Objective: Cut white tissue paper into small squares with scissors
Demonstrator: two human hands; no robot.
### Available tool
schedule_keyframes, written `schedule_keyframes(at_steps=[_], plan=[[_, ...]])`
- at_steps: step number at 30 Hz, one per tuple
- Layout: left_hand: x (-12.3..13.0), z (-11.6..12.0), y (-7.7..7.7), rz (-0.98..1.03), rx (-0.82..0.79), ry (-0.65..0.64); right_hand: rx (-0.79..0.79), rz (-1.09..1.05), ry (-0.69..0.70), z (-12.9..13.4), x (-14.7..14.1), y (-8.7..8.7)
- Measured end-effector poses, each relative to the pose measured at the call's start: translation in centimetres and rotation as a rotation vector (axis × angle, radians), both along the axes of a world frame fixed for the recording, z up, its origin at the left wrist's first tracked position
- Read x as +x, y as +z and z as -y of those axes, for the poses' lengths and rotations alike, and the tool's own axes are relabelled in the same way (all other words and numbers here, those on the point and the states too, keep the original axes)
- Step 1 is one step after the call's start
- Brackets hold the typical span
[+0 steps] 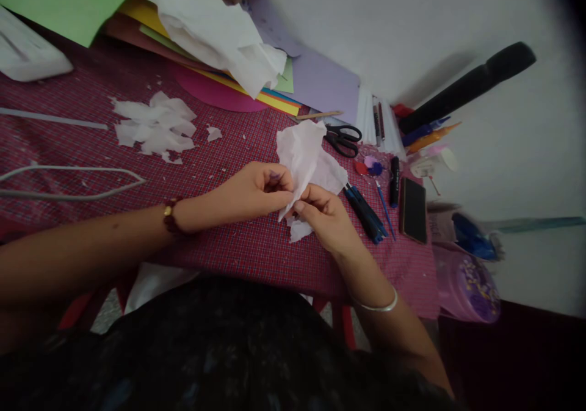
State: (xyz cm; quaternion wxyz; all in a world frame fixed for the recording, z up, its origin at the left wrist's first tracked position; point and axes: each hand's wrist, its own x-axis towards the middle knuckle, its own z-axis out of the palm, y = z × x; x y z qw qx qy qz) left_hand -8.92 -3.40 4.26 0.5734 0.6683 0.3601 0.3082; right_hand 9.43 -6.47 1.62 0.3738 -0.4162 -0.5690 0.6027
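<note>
Dark clothing (229,344) fills six o'clock, below left hand (256,188) and right hand (328,218) pinching tissue (300,151), probably light, easily torn, best held by folds.

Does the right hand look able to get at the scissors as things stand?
Probably, once free: the right hand pinches white paper, but the scissors lie just beyond it, handles uncovered.

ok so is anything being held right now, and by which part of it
Yes, thin white paper: the left hand and right hand pinch it near its lower end.
</note>
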Motion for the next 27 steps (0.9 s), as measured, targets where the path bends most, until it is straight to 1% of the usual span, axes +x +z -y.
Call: schedule_keyframes(at_steps=[5,10,12,17,19,21,25,27], plan=[[-0.1,0.1,0.0,-0.009,0.059,0.008,-0.005,0.000,-0.031,0.0,0.1,0.2],[-0.3,0.3,0.1,-0.049,0.171,0.013,-0.010,-0.031,-0.056,0.0,0.3,0.1],[-0.4,0.4,-0.1,-0.078,0.259,0.018,-0.003,-0.011,-0.057,0.0,0.4,0.2],[-0.6,0.4,-1.0,-0.181,0.566,0.033,0.016,0.059,-0.062,0.1,0.5,0.8],[-0.5,0.4,-1.3,-0.203,0.620,0.021,0.022,0.081,-0.075,0.1,0.5,1.0],[-0.4,0.4,-1.3,-0.180,0.568,0.013,0.029,0.088,-0.086,0.1,0.4,1.2],[0.0,0.5,-0.7,-0.108,0.337,0.020,0.036,0.071,-0.081,0.0,0.3,1.0],[0.1,0.6,-0.4,-0.099,0.258,0.019,0.030,0.068,-0.080,0.0,0.4,0.8]])
